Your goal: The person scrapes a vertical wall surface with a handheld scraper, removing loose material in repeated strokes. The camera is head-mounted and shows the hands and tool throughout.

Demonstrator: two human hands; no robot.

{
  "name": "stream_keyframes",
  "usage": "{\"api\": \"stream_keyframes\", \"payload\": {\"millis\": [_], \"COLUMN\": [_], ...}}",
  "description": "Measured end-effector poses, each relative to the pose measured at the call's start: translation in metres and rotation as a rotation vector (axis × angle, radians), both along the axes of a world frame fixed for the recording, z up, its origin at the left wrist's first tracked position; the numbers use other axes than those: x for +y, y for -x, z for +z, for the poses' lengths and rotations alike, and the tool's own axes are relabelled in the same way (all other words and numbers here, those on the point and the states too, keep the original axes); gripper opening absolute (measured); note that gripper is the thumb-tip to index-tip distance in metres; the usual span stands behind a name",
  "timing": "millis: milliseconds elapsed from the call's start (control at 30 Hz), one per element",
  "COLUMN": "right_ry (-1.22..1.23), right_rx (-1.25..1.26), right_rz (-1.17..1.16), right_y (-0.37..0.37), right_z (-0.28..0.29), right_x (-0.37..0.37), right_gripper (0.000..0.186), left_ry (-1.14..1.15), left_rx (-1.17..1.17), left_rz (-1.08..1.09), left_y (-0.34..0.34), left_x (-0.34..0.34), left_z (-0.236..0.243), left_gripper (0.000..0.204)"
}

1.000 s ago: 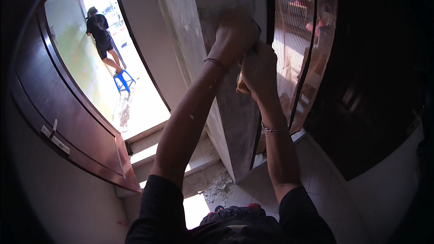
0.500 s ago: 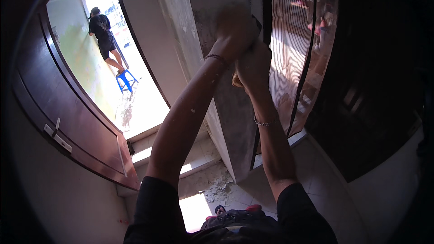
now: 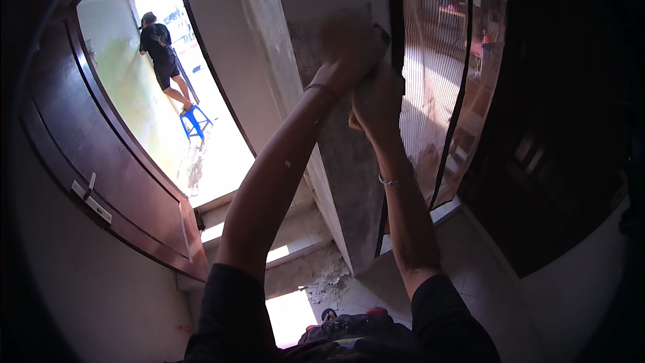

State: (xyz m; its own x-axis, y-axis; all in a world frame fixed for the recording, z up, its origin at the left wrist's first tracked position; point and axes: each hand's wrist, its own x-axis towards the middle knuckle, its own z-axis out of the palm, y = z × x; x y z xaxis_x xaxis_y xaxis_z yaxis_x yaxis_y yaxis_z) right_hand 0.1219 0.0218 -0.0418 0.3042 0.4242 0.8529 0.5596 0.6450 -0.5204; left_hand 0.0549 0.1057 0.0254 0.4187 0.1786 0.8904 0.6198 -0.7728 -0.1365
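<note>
Both my arms reach up to a grey, patchy wall column (image 3: pixel 342 181). My left hand (image 3: pixel 346 44) is against its upper face, and its fingers are smeared by motion. Just below and to the right, my right hand (image 3: pixel 377 97) is closed in a fist at the column's right edge. A dark tool (image 3: pixel 383 35) shows a short end beside my left hand, above my right fist. Its kind cannot be made out, as the hands hide most of it. The column's surface near the hands has dark, rough stains.
A brown door (image 3: pixel 127 154) stands open at left. Outside, a person (image 3: pixel 160 50) stands on a blue stool (image 3: pixel 195 122) facing a wall. A striped mesh curtain (image 3: pixel 430 81) hangs right of the column. Flaked debris (image 3: pixel 328 289) lies on the floor near the column's base.
My left hand stays blurred against the column, and the dark tool's end shows slightly more beside it. The whole view has shifted a little; my right fist stays at the column's edge.
</note>
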Motion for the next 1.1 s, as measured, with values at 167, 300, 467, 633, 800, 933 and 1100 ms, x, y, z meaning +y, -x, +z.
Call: {"api": "stream_keyframes", "payload": {"millis": [167, 300, 467, 633, 800, 933, 1100], "right_ry": [-0.134, -0.038, -0.069, -0.151, -0.144, -0.192, -0.221], "right_rx": [0.052, -0.077, -0.059, -0.069, -0.094, -0.107, -0.187], "right_rz": [-0.002, -0.123, -0.085, -0.033, -0.026, -0.014, -0.081], "right_y": [0.006, 0.021, 0.024, 0.013, 0.008, 0.004, -0.006], "right_z": [-0.009, -0.023, -0.021, -0.019, -0.022, -0.021, -0.013], "right_x": [-0.008, -0.021, -0.015, -0.01, -0.01, -0.005, 0.001], "right_gripper": [0.028, 0.032, 0.026, 0.019, 0.016, 0.016, 0.015], "left_ry": [0.003, 0.203, 0.168, 0.239, 0.149, 0.042, -0.097], "left_rx": [-0.035, -0.139, -0.197, -0.1, -0.19, -0.236, -0.32], "left_rz": [0.036, -0.003, -0.047, 0.023, -0.044, -0.069, -0.076], "left_y": [0.005, 0.019, 0.017, 0.016, 0.017, 0.013, -0.001], "left_x": [-0.012, -0.035, -0.037, -0.033, -0.033, -0.024, -0.012], "left_z": [0.001, -0.003, 0.0, 0.003, -0.001, -0.002, 0.002], "left_gripper": [0.039, 0.039, 0.041, 0.028, 0.033, 0.036, 0.039]}}
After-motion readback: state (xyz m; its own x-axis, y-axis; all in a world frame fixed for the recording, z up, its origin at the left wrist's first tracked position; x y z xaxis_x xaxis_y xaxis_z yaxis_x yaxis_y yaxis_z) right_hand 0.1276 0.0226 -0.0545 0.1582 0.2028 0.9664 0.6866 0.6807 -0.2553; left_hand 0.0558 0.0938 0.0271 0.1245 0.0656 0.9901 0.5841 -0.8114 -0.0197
